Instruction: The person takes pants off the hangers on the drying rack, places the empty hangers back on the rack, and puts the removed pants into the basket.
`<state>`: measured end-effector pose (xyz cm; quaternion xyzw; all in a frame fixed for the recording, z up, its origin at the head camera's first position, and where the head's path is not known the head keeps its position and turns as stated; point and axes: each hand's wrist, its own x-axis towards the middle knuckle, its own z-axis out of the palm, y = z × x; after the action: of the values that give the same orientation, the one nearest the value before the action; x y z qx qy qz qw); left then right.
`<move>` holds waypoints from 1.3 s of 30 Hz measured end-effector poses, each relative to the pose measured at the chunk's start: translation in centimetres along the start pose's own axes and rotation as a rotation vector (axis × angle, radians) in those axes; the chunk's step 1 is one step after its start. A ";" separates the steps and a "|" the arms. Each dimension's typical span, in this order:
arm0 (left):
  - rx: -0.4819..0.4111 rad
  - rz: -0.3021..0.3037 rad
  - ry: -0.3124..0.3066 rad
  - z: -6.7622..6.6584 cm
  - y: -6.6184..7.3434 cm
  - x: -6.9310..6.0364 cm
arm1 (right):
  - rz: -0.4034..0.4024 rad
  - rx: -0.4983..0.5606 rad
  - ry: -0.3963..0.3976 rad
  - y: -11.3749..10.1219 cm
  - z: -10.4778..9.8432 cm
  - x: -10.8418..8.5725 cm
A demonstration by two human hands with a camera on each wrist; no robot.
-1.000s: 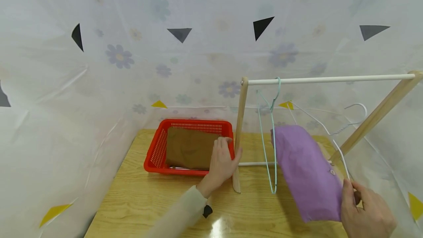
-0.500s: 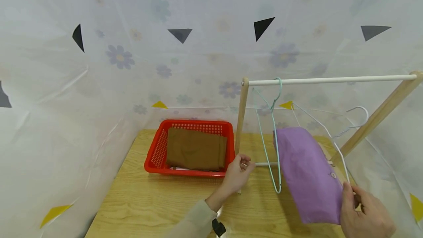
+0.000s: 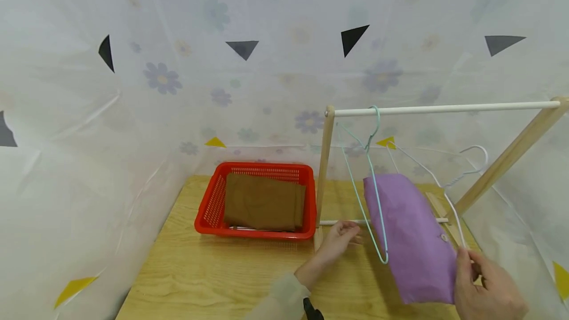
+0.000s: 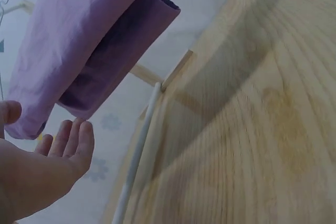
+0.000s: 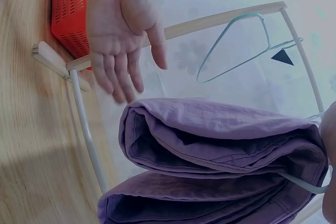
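Observation:
A folded purple garment (image 3: 413, 241) with a button hangs over the lower bar of a white wire hanger (image 3: 454, 180), tilted to the right. My right hand (image 3: 489, 285) pinches the hanger's near corner beside the cloth; in the right wrist view only part of that hand (image 5: 329, 145) shows at the edge. My left hand (image 3: 333, 246) is in the air left of the garment, fingers relaxed and holding nothing. The left wrist view has its fingertips near the cloth's lower edge (image 4: 79, 98), and whether they touch cannot be told.
A wooden rack with a white top rail (image 3: 444, 109) stands on the table (image 3: 213, 270). From the rail hangs a mint-green hanger (image 3: 378, 121), between my left hand and the garment. Left of the rack, a red basket (image 3: 204, 221) holds a folded brown cloth (image 3: 262, 201).
My left hand has moved right and downward, from the basket's right edge past the rack's left leg towards the garment. The right hand, hanger and garment have shifted slightly left and down.

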<state>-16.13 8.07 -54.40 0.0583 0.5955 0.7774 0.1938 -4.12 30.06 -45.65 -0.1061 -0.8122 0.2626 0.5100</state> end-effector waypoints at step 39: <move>-0.506 -0.112 -0.001 7.9 -1.4 1.8 | -0.017 0.080 0.029 0.3 0.9 -0.8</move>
<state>-14.96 16.18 -53.72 -0.0248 0.3840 0.8897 0.2455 -4.59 29.68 -46.68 -0.0824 -0.7945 0.2887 0.5279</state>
